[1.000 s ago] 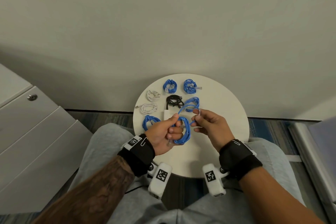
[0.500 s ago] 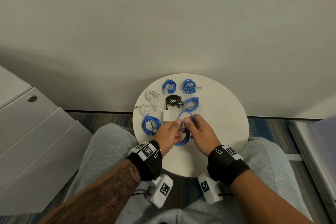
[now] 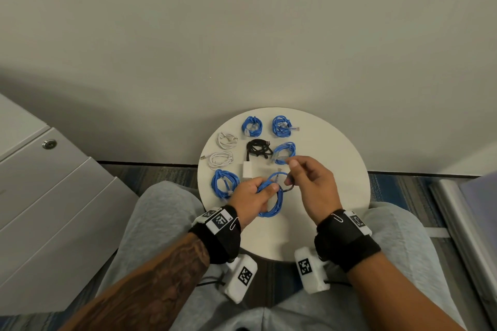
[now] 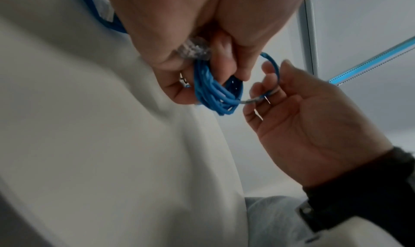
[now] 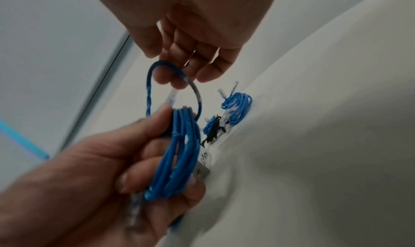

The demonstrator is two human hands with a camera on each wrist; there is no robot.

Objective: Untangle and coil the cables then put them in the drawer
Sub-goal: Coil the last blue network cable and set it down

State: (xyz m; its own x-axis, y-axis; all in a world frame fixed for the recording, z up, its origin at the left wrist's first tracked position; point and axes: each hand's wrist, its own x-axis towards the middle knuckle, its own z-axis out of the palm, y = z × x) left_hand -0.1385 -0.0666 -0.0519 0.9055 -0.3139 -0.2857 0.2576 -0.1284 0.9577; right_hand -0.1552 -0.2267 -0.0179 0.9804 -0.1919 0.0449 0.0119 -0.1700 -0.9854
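Note:
My left hand (image 3: 251, 196) grips a coiled blue cable (image 3: 273, 203) just above the near part of the round white table (image 3: 336, 169). The coil (image 5: 179, 153) runs between the left thumb and fingers, and a clear plug (image 4: 193, 48) sticks out by the palm. My right hand (image 3: 306, 183) is a little to the right and above, its curled fingers (image 5: 172, 78) hooking the cable's loose end, which arcs as a loop (image 5: 150, 84) over the coil. The same loop (image 4: 272, 66) shows against the right fingers in the left wrist view.
On the table lie several coiled blue cables (image 3: 252, 126), two white ones (image 3: 220, 158), a black one (image 3: 258, 146) and a white charger block (image 3: 248, 169). A grey drawer cabinet (image 3: 53, 196) with a lock (image 3: 49, 144) stands at the left, drawers shut. A wall is behind.
The hands had come together over the coil; now the right hand has drawn up and to the right with the loose end, opening a loop. The left hand keeps its grip.

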